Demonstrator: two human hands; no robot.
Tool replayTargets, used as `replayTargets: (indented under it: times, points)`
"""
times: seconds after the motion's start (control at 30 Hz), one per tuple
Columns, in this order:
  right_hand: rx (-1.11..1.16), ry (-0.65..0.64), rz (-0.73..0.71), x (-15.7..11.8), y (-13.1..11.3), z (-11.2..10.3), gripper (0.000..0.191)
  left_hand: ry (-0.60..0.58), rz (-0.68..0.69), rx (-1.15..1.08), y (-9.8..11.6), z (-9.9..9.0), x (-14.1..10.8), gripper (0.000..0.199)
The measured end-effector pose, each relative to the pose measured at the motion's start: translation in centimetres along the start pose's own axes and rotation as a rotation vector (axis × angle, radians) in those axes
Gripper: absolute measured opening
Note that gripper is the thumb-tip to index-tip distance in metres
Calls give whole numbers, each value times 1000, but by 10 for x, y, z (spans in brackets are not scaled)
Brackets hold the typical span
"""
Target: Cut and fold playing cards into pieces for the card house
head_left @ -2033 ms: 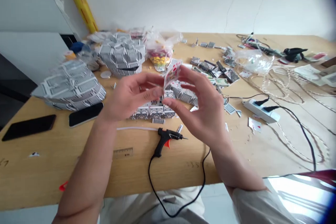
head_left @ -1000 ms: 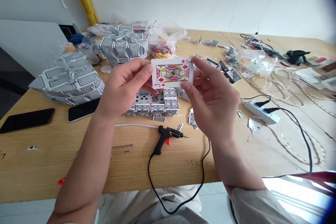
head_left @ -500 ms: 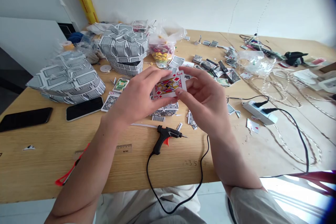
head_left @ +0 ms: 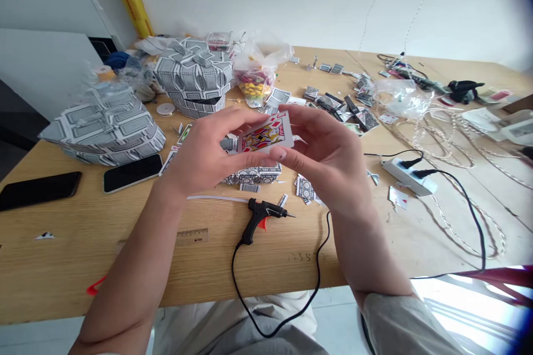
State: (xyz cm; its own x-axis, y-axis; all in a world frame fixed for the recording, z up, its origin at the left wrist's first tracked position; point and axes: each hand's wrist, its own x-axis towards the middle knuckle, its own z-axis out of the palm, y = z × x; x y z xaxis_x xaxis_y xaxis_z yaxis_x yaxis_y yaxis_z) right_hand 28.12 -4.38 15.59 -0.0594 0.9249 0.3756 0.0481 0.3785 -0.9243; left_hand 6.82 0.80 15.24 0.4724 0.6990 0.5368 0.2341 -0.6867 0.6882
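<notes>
- Head view: the playing card (head_left: 270,134) is up in the air between the two hands, above the tabletop (head_left: 208,272). Its red jack side shows, and the card is tipped, not flat.
- To hold it well, press lightly on the edges with both hands, so the thin card does not crease in the wrong spot. Both ends should be kept level, and the thumbs should not cover too much of the picture.
- It would be wise to keep the wrists away from the glue gun (head_left: 256,221), because its tip may be hot; I can't tell if it is.
- The left hand (head_left: 210,147) curls around the left part of the card, with fingers over the top edge and the thumb along the bottom. Some fingertips are hidden.
- The right hand (head_left: 333,158) pinches the right end, thumb low in front and a finger up by the top corner. Its other fingers bend in behind.
- The thumbs nearly meet. Both arms (head_left: 144,255) reach forward and lean in toward the middle.
- Just below the hands sits a patterned card block (head_left: 266,174), partly hidden by them.
</notes>
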Motion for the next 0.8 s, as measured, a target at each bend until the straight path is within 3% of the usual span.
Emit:
replayTargets:
  times: [0.17, 0.33, 0.47, 0.6, 0.8]
  points:
    - [13, 52, -14, 1, 2, 1, 42, 6, -57, -84, 0, 2, 0, 40]
    - [-18, 46, -40, 0, 5, 1, 46, -37, -91, -155, 1, 4, 1, 43]
    - [-91, -7, -90, -2, 4, 0, 50, -1, -92, -197, -1, 5, 0, 52]
    - [-90, -35, -109, -3, 3, -1, 33, -2, -30, -143, -1, 5, 0, 38]
    - [-68, 32, -106, -2, 3, 1, 30, -10, 25, -134, 2, 3, 2, 23]
